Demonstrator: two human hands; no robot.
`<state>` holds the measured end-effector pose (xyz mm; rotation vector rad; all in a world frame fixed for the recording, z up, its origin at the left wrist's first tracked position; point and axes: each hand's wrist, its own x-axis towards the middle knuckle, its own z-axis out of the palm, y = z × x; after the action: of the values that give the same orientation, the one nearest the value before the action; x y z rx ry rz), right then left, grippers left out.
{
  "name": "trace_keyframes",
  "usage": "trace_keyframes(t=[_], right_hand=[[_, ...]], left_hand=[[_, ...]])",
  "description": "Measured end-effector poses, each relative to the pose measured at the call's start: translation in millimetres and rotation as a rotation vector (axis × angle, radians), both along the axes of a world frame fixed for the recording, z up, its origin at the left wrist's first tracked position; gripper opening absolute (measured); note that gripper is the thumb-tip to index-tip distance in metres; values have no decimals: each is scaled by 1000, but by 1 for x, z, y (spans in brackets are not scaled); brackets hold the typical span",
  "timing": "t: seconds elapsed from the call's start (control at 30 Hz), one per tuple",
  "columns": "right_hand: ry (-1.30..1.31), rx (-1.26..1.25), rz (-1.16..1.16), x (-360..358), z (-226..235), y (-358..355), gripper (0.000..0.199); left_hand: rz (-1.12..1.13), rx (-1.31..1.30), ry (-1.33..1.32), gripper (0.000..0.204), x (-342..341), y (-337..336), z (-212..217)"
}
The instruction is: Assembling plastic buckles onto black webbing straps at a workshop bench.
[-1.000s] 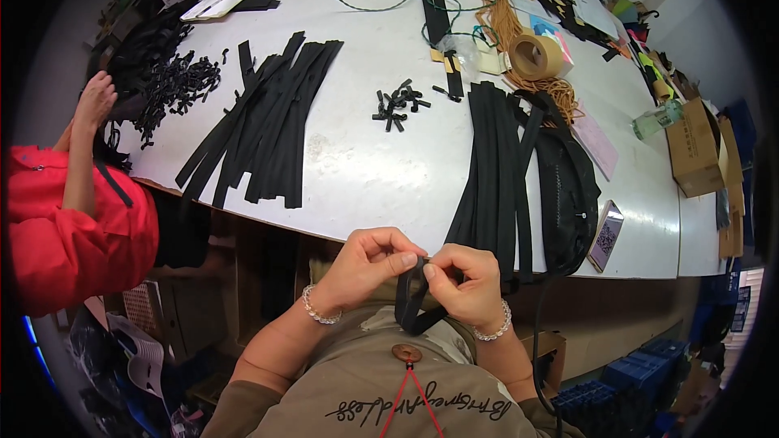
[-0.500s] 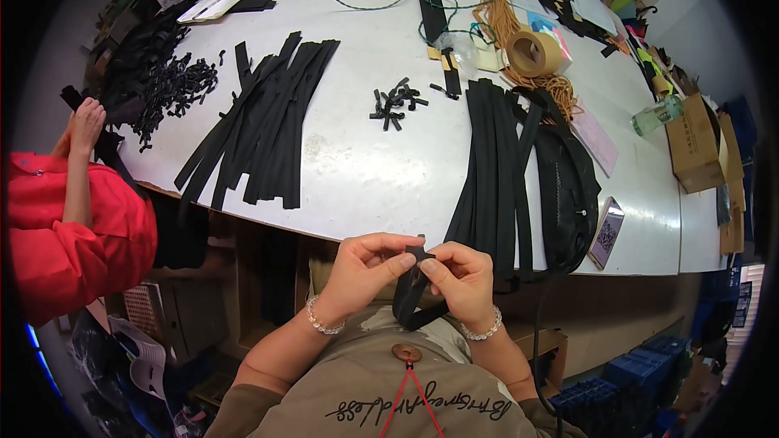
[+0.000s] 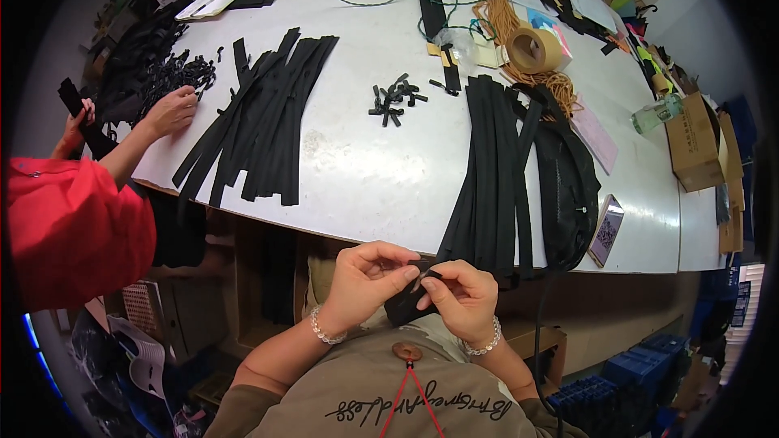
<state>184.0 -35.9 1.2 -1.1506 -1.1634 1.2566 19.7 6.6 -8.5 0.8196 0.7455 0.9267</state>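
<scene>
Close to my body, just off the table's near edge, I hold a black zipper strip [image 3: 408, 307]. My left hand [image 3: 365, 282] pinches its end between thumb and fingers. My right hand [image 3: 464, 302] grips it right beside, with both sets of fingertips nearly touching. Something small and dark shows at the fingertips, too small to make out. Just beyond my right hand lies a bundle of long black strips [image 3: 480, 186]. Farther off sits a small pile of black zipper sliders with pulls [image 3: 396, 100].
A second fan of black strips [image 3: 264, 126] lies left. At far left a co-worker's hand [image 3: 172, 111] reaches toward a heap of small black pieces [image 3: 174, 75]. On the right are a black bag [image 3: 566, 186], a phone [image 3: 607, 231], a tape roll [image 3: 531, 51] and a bottle [image 3: 657, 116].
My hands have dropped slightly and the right has turned, its fingers curling more; the strip's hanging loop is now gathered up. The co-worker's one hand has moved right, to the small pieces.
</scene>
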Motion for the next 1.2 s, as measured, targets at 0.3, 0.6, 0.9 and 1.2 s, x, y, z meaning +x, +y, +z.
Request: trace_keyframes(t=[0.3, 0.6, 0.9, 1.2], right_hand=[[101, -62, -66, -7, 3, 0, 14], [191, -167, 30, 0, 2, 9, 18], [329, -124, -157, -15, -13, 4, 16], [546, -85, -216, -14, -15, 11, 14]], left_hand=[[-3, -33, 26, 15, 0, 4, 3], [-107, -89, 51, 15, -5, 8, 11], [-28, -61, 90, 18, 3, 3, 9], [54, -46, 50, 15, 8, -2, 6]])
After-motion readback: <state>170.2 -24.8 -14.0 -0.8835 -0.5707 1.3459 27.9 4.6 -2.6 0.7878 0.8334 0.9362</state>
